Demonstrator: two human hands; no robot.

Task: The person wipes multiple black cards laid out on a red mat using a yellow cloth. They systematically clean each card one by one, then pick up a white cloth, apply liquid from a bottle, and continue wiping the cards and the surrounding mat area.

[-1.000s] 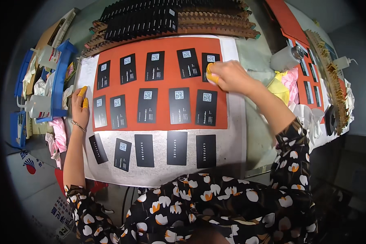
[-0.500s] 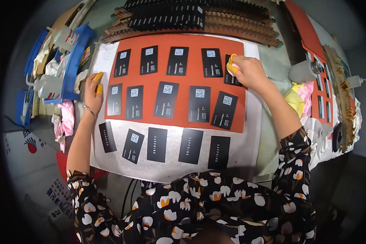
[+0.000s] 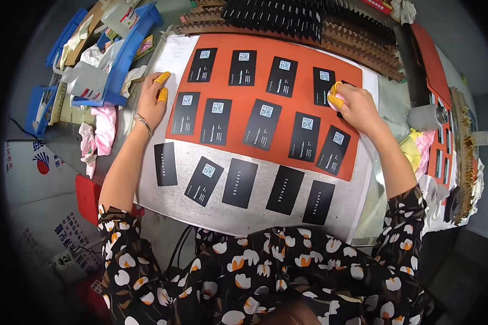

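Note:
Black cards with printed codes and text lie in two rows on an orange sheet (image 3: 238, 49). My right hand (image 3: 355, 105), with yellow finger cots, is closed on a small wad of pink cloth (image 3: 333, 99). It presses at the far right end of the sheet, over a black card that it mostly covers. Just left of it lies another black card (image 3: 323, 86). My left hand (image 3: 153, 105) has its fingers apart, yellow cots on two of them, and rests at the board's left edge beside the sheet. Nothing shows in it.
More black cards (image 3: 239, 183) lie on the grey board (image 3: 211, 214) nearer me. Ridged brown racks (image 3: 352, 51) holding several black cards stand behind. A blue tray (image 3: 126, 70) with white squeeze bottles (image 3: 88, 81) is at left. A clear bottle (image 3: 425, 117) and a yellow cloth (image 3: 411, 150) are at right.
The whole view has shifted and tilted, so the board sits further right. My right hand stays on the far-right card with the pink cloth; my left hand stays by the board's left edge.

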